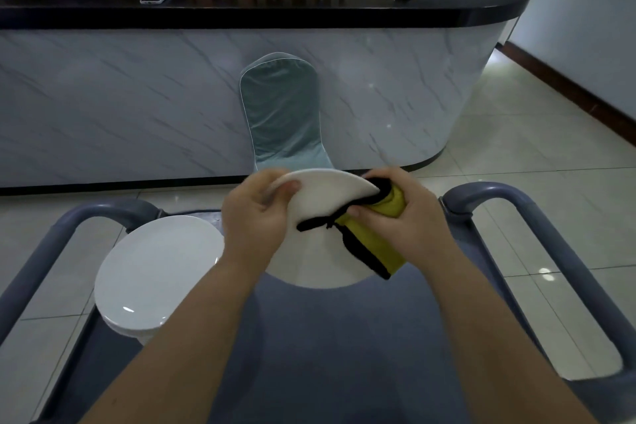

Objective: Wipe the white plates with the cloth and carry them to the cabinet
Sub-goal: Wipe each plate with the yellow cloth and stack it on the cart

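Head view: left grip (256, 217) held a white plate (327, 193) by its left rim, thumb on the face toward me, fingers curled behind. Plate was tilted up and raised above the cart (344, 337). Right grip (409, 213) was closed round a bunched yellow cloth (375, 241) w/ black edging, pressed against the plate's right rim.

Step in hand (my est.): wiping this plate. To do it well:
- keep left grip firm on the rim so the plate can't slip
- sweep cloth across the whole face, then rotate & do rim + back
- stay over the cart in case of a drop

Plate appearance: round, shallow, plain white, matte in this light. No marks or water visible, but res. too low to be sure.

A second plate (316, 265) lay flat on the cart directly below. A stack of plates (158, 272) sat at the cart's left edge, glossy, w/ highlights on the top one. Cabinet not identified in view.
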A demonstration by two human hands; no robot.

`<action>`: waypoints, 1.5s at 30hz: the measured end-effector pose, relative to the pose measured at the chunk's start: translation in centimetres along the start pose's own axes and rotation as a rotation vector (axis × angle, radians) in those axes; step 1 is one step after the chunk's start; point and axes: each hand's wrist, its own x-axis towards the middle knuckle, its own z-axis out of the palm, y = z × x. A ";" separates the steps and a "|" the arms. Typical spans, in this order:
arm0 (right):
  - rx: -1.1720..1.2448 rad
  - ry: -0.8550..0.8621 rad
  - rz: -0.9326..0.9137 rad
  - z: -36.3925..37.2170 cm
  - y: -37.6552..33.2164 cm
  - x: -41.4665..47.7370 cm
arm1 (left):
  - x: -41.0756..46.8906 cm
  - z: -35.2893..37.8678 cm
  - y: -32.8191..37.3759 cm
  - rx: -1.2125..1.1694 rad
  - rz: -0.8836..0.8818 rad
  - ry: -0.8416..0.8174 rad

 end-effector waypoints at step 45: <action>0.088 0.109 0.003 0.0 -0.4 -2.5 | -0.3 -0.8 2.6 -0.008 -0.050 0.034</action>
